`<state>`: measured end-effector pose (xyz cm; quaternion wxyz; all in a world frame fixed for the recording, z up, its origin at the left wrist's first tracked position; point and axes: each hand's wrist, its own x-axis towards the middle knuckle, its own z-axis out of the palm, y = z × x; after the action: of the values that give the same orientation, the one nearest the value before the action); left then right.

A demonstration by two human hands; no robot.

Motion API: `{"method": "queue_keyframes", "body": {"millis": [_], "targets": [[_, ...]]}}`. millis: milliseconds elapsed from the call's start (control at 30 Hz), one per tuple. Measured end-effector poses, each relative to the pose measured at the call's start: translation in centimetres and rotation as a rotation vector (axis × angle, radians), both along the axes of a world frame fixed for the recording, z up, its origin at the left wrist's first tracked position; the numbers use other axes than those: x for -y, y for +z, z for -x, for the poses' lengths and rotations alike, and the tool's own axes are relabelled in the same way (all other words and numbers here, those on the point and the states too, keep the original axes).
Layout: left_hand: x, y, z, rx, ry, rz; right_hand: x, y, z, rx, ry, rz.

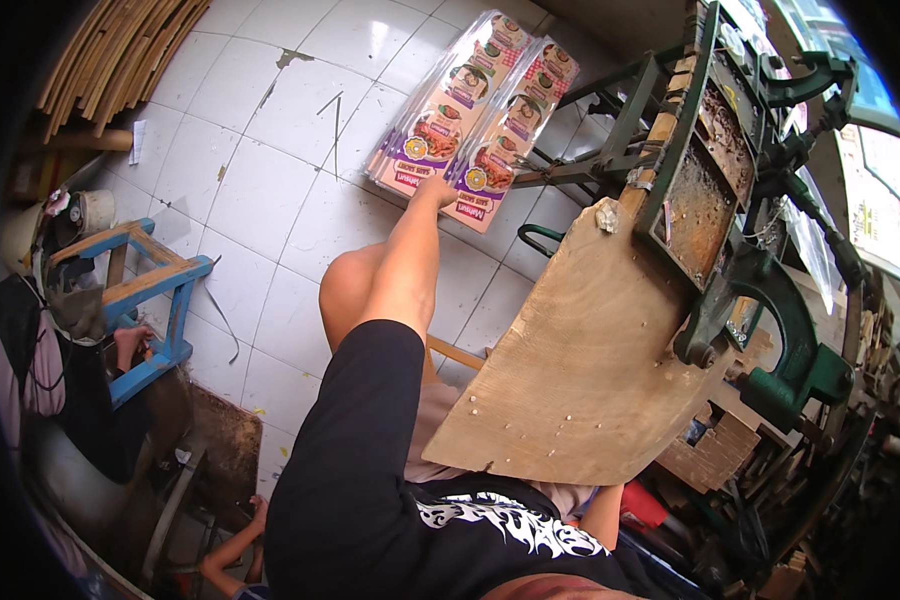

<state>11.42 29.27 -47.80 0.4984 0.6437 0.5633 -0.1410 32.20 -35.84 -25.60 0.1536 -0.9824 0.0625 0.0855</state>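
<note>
My left arm stretches far forward over the floor. The closed left hand is at the near edge of a stack of printed packaging sheets, between its two columns, and seems to grip the edge; its fingertips are hard to make out. The sheets are pink and purple with food pictures and have a glossy clear layer. They lie flat on white tiles. My right hand is hidden; only part of its forearm shows below a wooden board, which juts out in front of my body.
A green metal machine with a dirty tray stands at the right, joined to the board. Wooden strips are piled far left. A blue wooden stool stands at the left, near another person's foot and arm.
</note>
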Motion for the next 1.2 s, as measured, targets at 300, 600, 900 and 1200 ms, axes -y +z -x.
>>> {"method": "queue_keyframes", "body": {"millis": [300,600,900,1200], "targets": [[5.6,-2.4,-2.1,-0.041,0.202,-0.137,1.2,1.3,0.9,0.006,-0.020,0.016],[5.3,-2.5,-1.4,0.004,0.187,-0.205,1.4,1.9,1.0,-0.005,-0.017,0.034],[3.7,-1.3,-3.2,0.247,0.211,-0.208,1.4,2.1,1.0,-0.010,0.009,0.052],[3.0,2.3,-5.5,0.148,0.099,-0.119,1.2,2.5,1.0,-0.017,0.038,0.088]]}}
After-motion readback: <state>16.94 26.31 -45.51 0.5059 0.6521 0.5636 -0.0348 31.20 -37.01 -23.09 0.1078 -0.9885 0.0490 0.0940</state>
